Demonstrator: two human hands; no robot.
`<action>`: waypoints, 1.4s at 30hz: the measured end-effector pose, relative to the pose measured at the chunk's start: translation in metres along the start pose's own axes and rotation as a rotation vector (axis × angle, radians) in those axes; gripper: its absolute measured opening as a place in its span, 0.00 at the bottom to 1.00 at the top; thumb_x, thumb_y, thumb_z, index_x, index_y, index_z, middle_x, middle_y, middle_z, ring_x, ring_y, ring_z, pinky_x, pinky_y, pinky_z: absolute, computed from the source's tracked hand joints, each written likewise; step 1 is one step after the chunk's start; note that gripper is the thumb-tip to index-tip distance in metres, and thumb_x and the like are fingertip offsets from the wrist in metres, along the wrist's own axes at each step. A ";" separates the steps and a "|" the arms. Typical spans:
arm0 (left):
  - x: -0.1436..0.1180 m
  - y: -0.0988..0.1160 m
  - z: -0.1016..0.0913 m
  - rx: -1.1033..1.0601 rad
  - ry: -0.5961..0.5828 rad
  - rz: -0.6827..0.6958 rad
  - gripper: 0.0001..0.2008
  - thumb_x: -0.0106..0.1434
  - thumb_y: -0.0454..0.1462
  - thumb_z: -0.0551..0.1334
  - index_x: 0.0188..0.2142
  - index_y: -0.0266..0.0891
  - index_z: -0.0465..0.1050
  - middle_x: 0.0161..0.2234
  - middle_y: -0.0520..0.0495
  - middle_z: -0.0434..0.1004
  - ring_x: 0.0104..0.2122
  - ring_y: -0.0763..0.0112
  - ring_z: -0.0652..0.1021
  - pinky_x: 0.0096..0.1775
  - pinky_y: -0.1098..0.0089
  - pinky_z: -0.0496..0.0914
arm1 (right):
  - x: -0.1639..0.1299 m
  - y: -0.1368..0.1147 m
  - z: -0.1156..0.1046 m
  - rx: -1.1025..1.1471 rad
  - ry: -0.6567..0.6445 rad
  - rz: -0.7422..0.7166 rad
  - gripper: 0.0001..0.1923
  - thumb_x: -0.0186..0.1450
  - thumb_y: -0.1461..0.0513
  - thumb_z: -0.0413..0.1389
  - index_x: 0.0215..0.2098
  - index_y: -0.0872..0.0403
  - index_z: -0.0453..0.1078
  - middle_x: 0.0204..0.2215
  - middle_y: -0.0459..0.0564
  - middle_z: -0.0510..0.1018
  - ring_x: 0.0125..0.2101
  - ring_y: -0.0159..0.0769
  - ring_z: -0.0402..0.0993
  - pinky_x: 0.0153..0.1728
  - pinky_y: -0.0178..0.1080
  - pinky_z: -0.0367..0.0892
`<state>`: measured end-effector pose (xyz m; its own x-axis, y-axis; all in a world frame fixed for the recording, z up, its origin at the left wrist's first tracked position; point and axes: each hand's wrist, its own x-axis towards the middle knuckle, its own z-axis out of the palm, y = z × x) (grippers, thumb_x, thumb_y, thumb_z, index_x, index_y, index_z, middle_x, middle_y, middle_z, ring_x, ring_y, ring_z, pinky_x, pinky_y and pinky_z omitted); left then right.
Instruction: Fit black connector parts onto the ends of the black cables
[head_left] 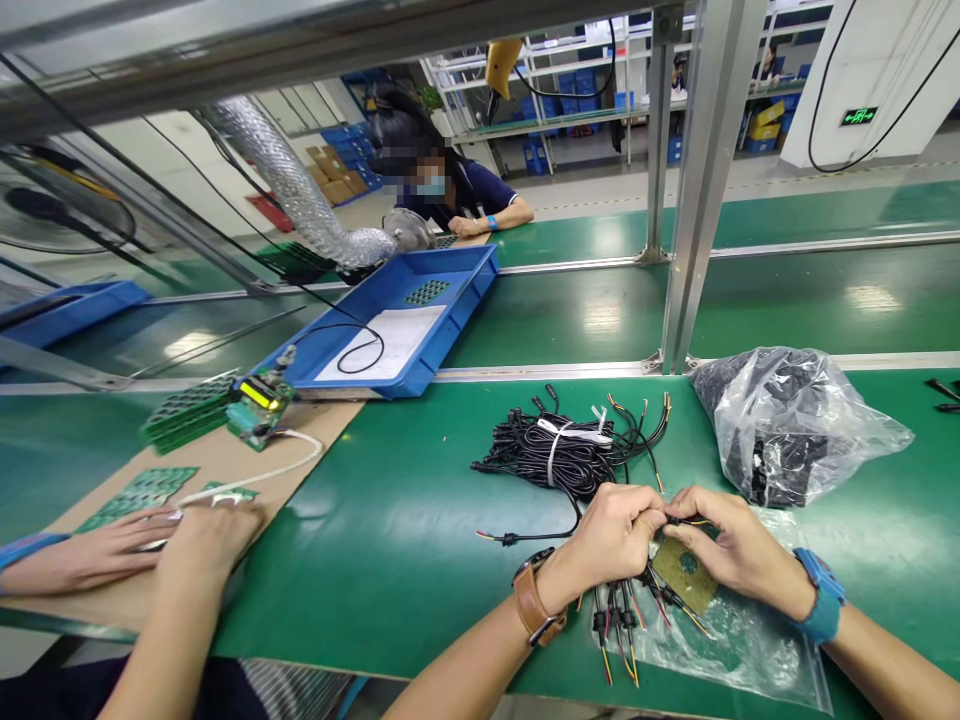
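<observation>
Left of us, a co-worker's hands (pixel 169 545) rest over a cardboard sheet (pixel 212 460). Its right edge borders green tabletop (pixel 397 520), which runs across toward our left forearm. A blue tray (pixel 451 335) straddles the metal rail (pixel 540 371) behind. The tied cable bundle (pixel 555 450) lies just beyond our left hand (pixel 619 520), which pinches a black cable end (pixel 673 520); our right hand (pixel 727 545) grasps it too, above a flat plastic bag (pixel 757 650). A filled bag (pixel 799 430) bulges near the rail, limiting room beyond our right hand.
</observation>
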<state>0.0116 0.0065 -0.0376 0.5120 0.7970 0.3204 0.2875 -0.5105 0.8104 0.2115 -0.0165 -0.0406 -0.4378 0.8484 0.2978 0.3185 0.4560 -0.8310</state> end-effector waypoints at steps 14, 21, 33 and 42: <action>0.004 0.007 -0.007 0.048 -0.033 -0.015 0.06 0.68 0.32 0.57 0.34 0.37 0.71 0.28 0.49 0.75 0.27 0.73 0.72 0.32 0.73 0.64 | 0.003 -0.005 -0.013 -0.054 0.045 -0.044 0.03 0.72 0.62 0.57 0.43 0.52 0.72 0.35 0.48 0.81 0.34 0.36 0.78 0.37 0.36 0.71; 0.003 0.003 -0.002 -0.022 0.054 -0.020 0.09 0.65 0.31 0.59 0.27 0.37 0.69 0.23 0.52 0.71 0.23 0.75 0.69 0.29 0.74 0.61 | 0.003 -0.002 -0.008 -0.024 0.051 -0.028 0.03 0.72 0.62 0.57 0.42 0.51 0.72 0.35 0.48 0.81 0.34 0.35 0.79 0.38 0.36 0.72; 0.001 -0.002 0.004 -0.032 0.057 -0.042 0.12 0.65 0.32 0.58 0.24 0.37 0.66 0.21 0.53 0.67 0.22 0.76 0.66 0.28 0.74 0.58 | 0.001 0.003 -0.004 0.003 0.026 0.005 0.03 0.72 0.62 0.56 0.41 0.52 0.73 0.36 0.49 0.82 0.36 0.37 0.80 0.39 0.37 0.73; 0.004 0.003 0.004 0.064 0.044 -0.046 0.10 0.67 0.32 0.57 0.28 0.38 0.69 0.24 0.52 0.72 0.24 0.74 0.70 0.29 0.73 0.62 | 0.006 -0.002 -0.015 -0.154 -0.010 -0.024 0.07 0.74 0.59 0.54 0.45 0.52 0.73 0.37 0.53 0.83 0.37 0.40 0.80 0.39 0.40 0.75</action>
<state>0.0175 0.0067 -0.0356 0.4616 0.8328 0.3055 0.3619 -0.4912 0.7923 0.2206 -0.0082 -0.0306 -0.4546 0.8345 0.3114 0.4328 0.5125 -0.7416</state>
